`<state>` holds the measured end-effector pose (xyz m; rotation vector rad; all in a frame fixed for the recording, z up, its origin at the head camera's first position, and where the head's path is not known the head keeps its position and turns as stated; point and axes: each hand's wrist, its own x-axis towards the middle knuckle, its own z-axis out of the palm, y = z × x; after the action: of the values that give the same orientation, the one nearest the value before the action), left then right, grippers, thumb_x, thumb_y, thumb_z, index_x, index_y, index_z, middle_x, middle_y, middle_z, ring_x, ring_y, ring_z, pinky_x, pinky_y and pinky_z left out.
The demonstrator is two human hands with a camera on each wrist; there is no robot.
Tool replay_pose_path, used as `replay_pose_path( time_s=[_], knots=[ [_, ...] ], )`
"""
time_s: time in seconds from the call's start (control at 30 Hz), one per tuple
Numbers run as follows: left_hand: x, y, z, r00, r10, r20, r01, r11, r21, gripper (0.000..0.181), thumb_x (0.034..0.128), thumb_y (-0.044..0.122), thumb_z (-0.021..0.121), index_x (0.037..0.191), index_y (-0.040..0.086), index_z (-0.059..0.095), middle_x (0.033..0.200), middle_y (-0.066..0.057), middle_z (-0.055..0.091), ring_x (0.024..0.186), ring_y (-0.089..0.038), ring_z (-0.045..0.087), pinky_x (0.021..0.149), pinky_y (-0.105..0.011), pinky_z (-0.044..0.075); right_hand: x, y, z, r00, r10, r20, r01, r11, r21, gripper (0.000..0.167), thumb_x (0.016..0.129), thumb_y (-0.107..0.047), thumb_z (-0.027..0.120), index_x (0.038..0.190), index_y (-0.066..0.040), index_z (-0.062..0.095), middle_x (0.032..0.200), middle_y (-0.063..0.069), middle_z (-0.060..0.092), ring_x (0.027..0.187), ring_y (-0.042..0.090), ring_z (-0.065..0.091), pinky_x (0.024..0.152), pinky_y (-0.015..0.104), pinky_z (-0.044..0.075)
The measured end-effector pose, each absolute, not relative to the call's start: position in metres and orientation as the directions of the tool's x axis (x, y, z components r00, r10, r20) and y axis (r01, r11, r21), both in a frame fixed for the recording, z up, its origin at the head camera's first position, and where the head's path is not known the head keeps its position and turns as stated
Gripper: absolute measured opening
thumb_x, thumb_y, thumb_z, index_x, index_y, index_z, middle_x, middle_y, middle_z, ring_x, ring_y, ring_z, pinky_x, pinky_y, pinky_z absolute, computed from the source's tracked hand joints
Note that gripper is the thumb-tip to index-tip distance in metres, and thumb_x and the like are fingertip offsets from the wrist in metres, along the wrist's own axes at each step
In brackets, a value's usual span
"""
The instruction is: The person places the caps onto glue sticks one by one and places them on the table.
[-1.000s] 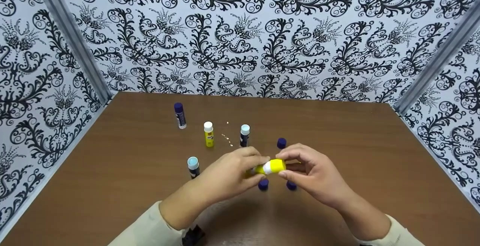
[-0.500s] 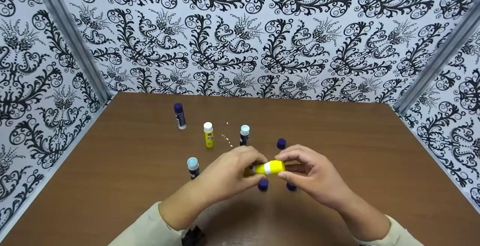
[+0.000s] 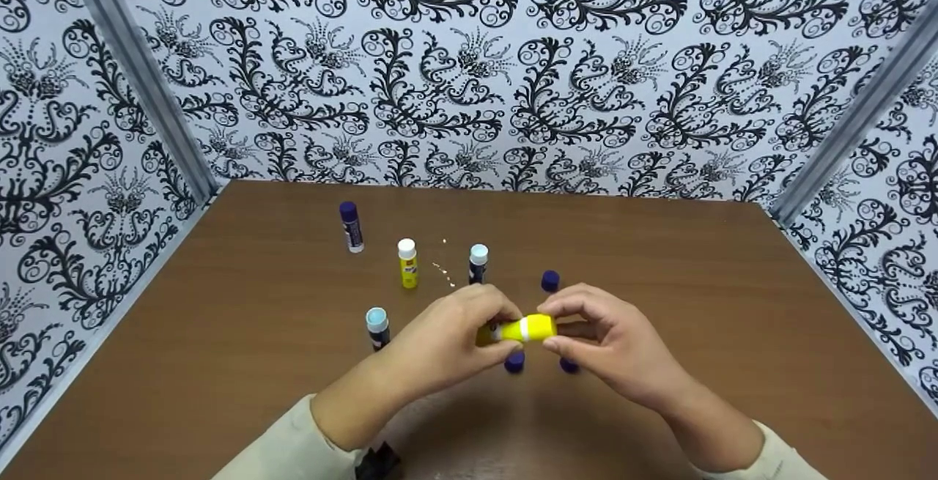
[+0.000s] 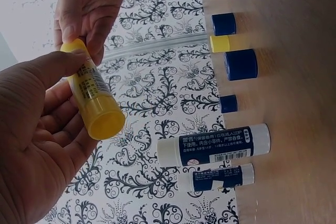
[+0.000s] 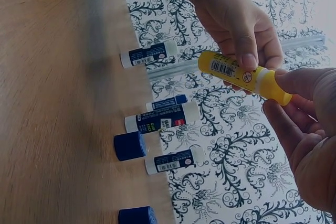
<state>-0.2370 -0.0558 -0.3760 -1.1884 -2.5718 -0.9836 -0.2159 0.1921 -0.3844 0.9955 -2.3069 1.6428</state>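
A yellow glue stick [image 3: 506,330] is held up above the table between the two hands, lying nearly level. My left hand [image 3: 465,330] grips its body, thumb on the near side, as the left wrist view shows. At its other end, the thumb and fingers of my right hand [image 3: 619,337] pinch the yellow cap [image 5: 275,87]. A white band [image 5: 260,81] shows between cap and body. Dark blue caps [image 3: 550,280] [image 3: 514,362] [image 3: 569,364] stand on the table around the hands. A separate yellow cap [image 4: 220,43] appears among them in the left wrist view.
Two dark-labelled glue sticks [image 3: 478,264] [image 3: 377,327] with pale blue tops stand uncapped. A yellow glue stick with a white top [image 3: 408,264] and a purple-capped one [image 3: 352,227] stand farther left. White crumbs [image 3: 443,272] lie on the brown table [image 3: 659,245]. Patterned walls enclose it.
The white band between the glue stick's cap and body looks narrower now. The glue stick has turned slightly in the hands, which stay almost in place.
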Motion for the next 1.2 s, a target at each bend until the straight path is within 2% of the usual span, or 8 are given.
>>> replay_pose_path(
  time_s=[0.27,0.7,0.93,1.2],
  knots=[
    [-0.237,-0.0561,-0.3762,-0.664,0.638,0.389,0.735,0.465,0.493,0.022,0.0938,0.023,0.079,0.11,0.012,0.069,0.104,0.001,0.069,0.091,-0.01,0.057,0.082,-0.017,0.055,-0.2161,0.1929,-0.386,-0.772,-0.434,0.464,-0.58,0.184,-0.794,0.027,0.091,0.0,0.077,0.117,-0.006,0.071,0.116,0.014,0.067,0.102,0.017,0.072,0.088,0.033,0.063],
    [-0.2344,-0.0551,-0.3744,-0.639,0.641,0.425,0.762,0.456,0.459,0.022,0.0936,0.024,0.08,0.11,0.012,0.07,0.104,0.001,0.068,0.091,-0.013,0.059,0.08,-0.018,0.054,-0.2149,0.1927,-0.386,-0.786,-0.439,0.436,-0.554,0.185,-0.812,0.026,0.092,-0.002,0.077,0.117,-0.006,0.071,0.117,0.014,0.067,0.103,0.019,0.073,0.089,0.035,0.063],
    [-0.2325,-0.0548,-0.3734,-0.622,0.641,0.449,0.778,0.446,0.442,0.022,0.0934,0.024,0.08,0.11,0.012,0.07,0.104,0.001,0.069,0.092,-0.01,0.057,0.08,-0.018,0.054,-0.2136,0.1921,-0.3851,-0.789,-0.435,0.434,-0.549,0.182,-0.816,0.026,0.092,-0.002,0.077,0.117,-0.006,0.071,0.117,0.02,0.066,0.103,0.019,0.073,0.088,0.035,0.063],
    [-0.232,-0.0548,-0.3737,-0.578,0.641,0.505,0.814,0.412,0.41,0.022,0.0927,0.022,0.08,0.109,0.01,0.071,0.107,-0.001,0.071,0.094,-0.012,0.061,0.083,-0.017,0.055,-0.2137,0.1911,-0.3851,-0.752,-0.435,0.496,-0.598,0.131,-0.791,0.028,0.089,0.004,0.076,0.117,-0.003,0.072,0.114,0.015,0.069,0.101,0.018,0.073,0.083,0.034,0.064]
  ],
)
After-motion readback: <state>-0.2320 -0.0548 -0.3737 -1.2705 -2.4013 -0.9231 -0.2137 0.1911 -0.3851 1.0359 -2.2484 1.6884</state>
